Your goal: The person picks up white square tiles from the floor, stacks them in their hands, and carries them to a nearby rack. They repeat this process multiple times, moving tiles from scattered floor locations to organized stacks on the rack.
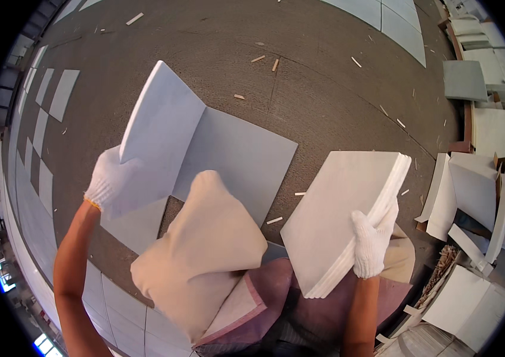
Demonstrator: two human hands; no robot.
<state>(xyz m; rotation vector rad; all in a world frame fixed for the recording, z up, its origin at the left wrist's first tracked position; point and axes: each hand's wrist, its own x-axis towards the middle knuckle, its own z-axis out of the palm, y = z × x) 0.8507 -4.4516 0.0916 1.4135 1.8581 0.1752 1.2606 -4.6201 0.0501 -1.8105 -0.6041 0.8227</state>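
My left hand, in a white knitted glove, grips the left edge of a pale grey tile. This tile stands tilted, its right edge meeting a flat grey tile on the floor. Part of the left hand is blurred, and some of its fingers are hidden. Under the raised tile's near end, another pale tile lies flat. Against my right leg, my right hand, also gloved, holds a leaning stack of several white-edged tiles, with the thumb over the top face and the other fingers mostly hidden.
My beige-clad knee rises between the hands, above a mauve cloth. Thin spacer strips are scattered over the brown floor. Laid tiles lie far right, more at left. Opened cartons and stacked tiles line the right side.
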